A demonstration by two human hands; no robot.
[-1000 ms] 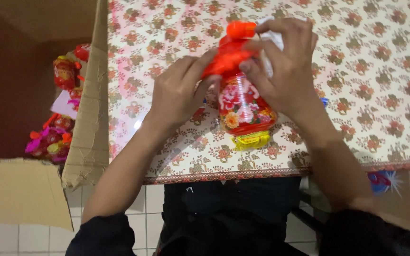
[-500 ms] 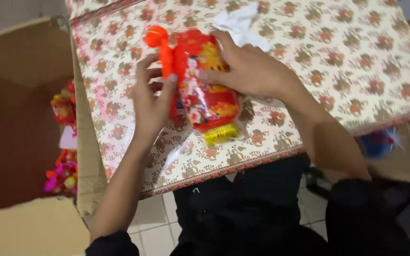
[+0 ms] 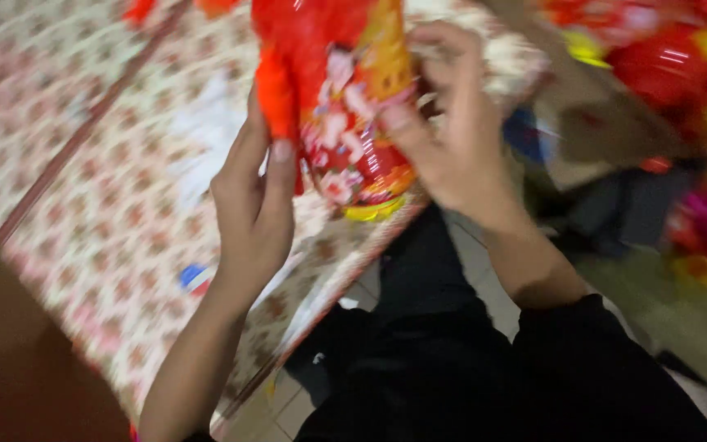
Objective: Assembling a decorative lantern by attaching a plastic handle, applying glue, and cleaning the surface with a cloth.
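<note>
while the view is blurred, both hands grasp a red and orange wrapped packet held above the edge of the floral-clothed bench, left hand on its orange side, right hand opposite.

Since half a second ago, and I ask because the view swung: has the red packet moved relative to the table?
Yes. The red packet then lay well inside the patterned tablecloth; now both hands hold it over the cloth's near edge.
</note>
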